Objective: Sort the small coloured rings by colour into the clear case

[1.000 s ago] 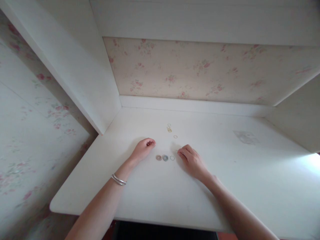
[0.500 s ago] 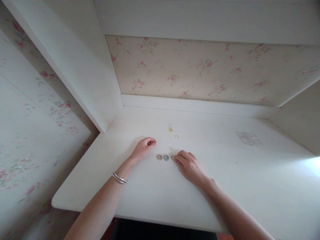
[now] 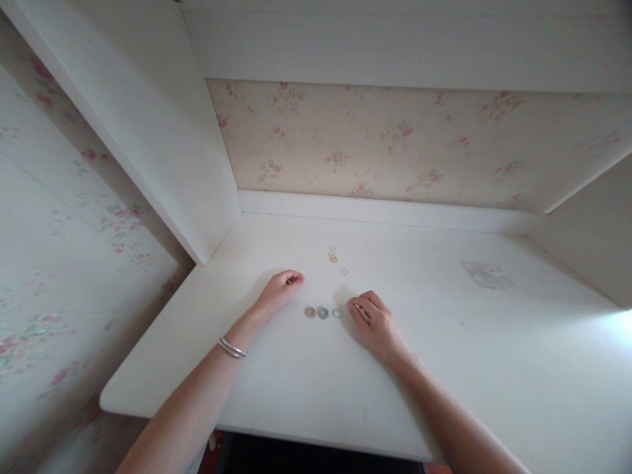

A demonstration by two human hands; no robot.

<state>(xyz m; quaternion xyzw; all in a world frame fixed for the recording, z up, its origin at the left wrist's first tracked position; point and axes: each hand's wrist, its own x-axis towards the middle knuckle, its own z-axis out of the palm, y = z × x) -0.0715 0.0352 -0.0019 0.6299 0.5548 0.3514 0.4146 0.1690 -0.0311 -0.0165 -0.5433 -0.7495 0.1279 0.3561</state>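
Left hand (image 3: 279, 289) loosely curled, palm down, right hand (image 3: 378, 322) fingers bent, both forearms stretched forward

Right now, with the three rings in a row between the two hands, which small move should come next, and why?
Probably the right hand should reach out to the loose rings farther back on the white desk and bring one to the row of rings. It rests beside the row's open end, seemingly empty, while the left hand lies curled and apart.
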